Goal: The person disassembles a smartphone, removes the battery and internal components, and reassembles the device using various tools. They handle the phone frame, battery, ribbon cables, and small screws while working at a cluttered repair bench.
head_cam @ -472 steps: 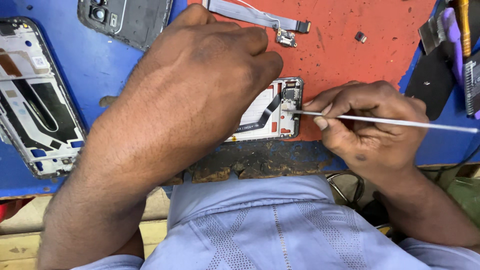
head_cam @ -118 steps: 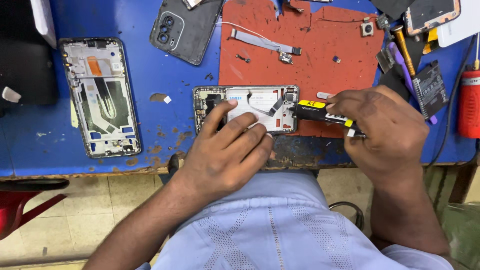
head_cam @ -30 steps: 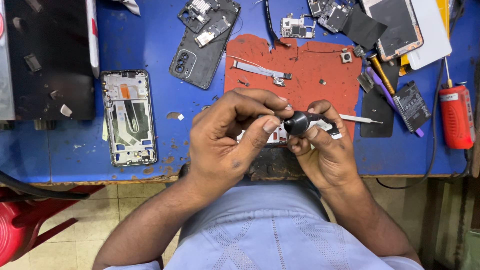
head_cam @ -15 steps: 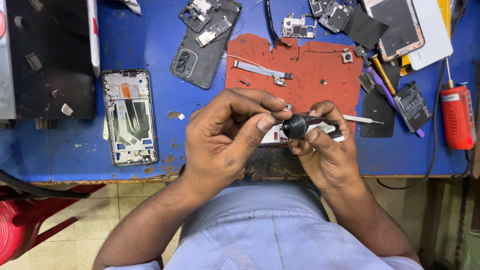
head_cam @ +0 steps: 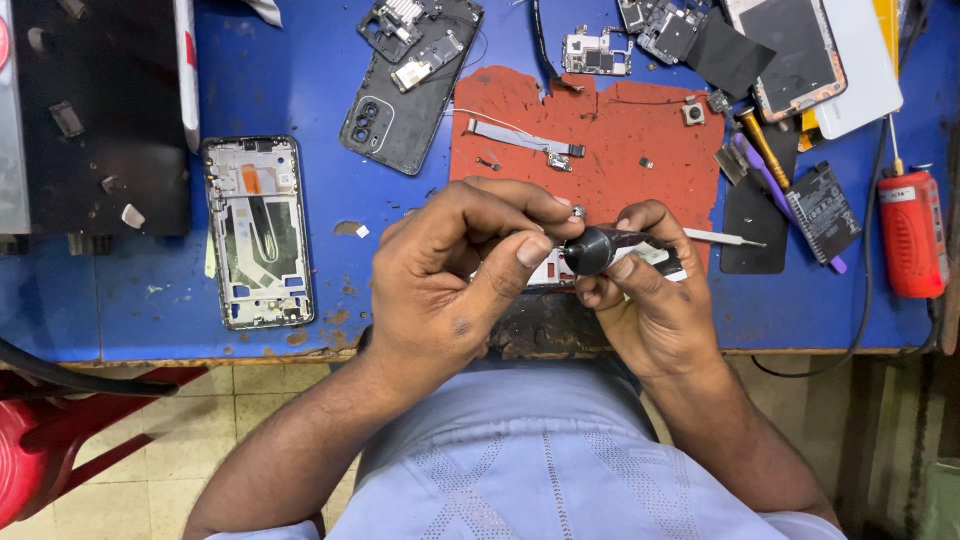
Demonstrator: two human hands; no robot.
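Observation:
My left hand [head_cam: 462,268] and my right hand [head_cam: 648,300] meet above the front edge of the blue bench [head_cam: 300,90]. My right hand grips a small screwdriver with a round black cap [head_cam: 592,250], held upright. My left thumb and fingers pinch together just beside that cap; whether they hold a tiny part I cannot tell. Under both hands lies an opened phone frame [head_cam: 552,272], mostly hidden. A thin metal probe [head_cam: 726,239] lies just right of my right hand.
A red mat [head_cam: 610,135] carries a flex ribbon [head_cam: 520,137] and small parts. An empty phone frame [head_cam: 257,232] lies left, a dark back cover [head_cam: 400,95] behind. Circuit boards, a screen, tools, a battery [head_cam: 822,208] and a red cylinder [head_cam: 912,246] crowd the right.
Since a second ago my hands have stayed together over the phone frame. The screwdriver cap has shifted slightly and my left fingers have closed a little nearer to it.

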